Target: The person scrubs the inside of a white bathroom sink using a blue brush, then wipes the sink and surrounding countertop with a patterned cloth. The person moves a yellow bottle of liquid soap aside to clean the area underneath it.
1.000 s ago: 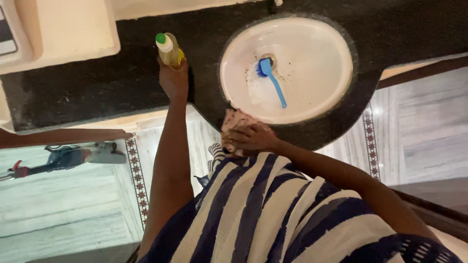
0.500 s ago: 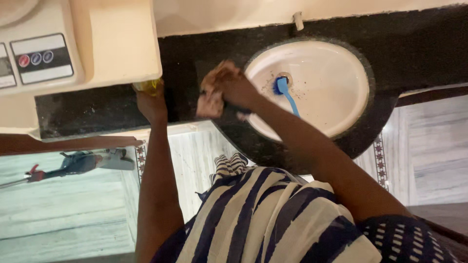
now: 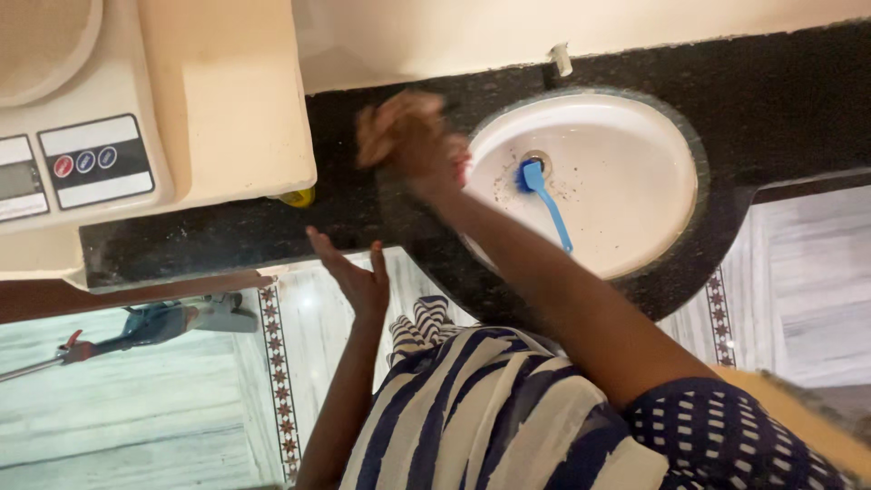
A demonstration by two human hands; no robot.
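Step in hand: I judge this as wiping the dark stone table point(image 3: 227, 231) beside the sink point(image 3: 676, 191); the cloth is on the stretch left of the basin.
Right hand: my right hand point(image 3: 413, 145) is out over the table near the back wall, motion-blurred, its fingers closed round a bunched pinkish cloth point(image 3: 386, 122). How hard the cloth presses on the stone I cannot tell through the blur.
Left hand: my left hand point(image 3: 356, 277) hangs at the table's front edge, above the floor, palm open and fingers spread, holding nothing and touching nothing.
Bottle: a yellow bottle point(image 3: 297, 197) stands on the table, mostly hidden under the overhang of the cream appliance point(image 3: 218, 100); only its lower part shows, well apart from my left hand.
Sink: white oval basin let into the table, dark specks scattered over it, a blue brush point(image 3: 544, 204) lying inside with its head at the drain point(image 3: 535, 163).
Tap: a small pale fitting point(image 3: 562, 57) sits at the wall behind the basin.
Floor: pale tiles with a patterned border point(image 3: 275, 363); some tool with red and grey parts point(image 3: 154, 325) lies to the left.
Next move calls for: as I judge it, flat strokes of the cloth along the table, steering clear of the bottle and the appliance's edge.
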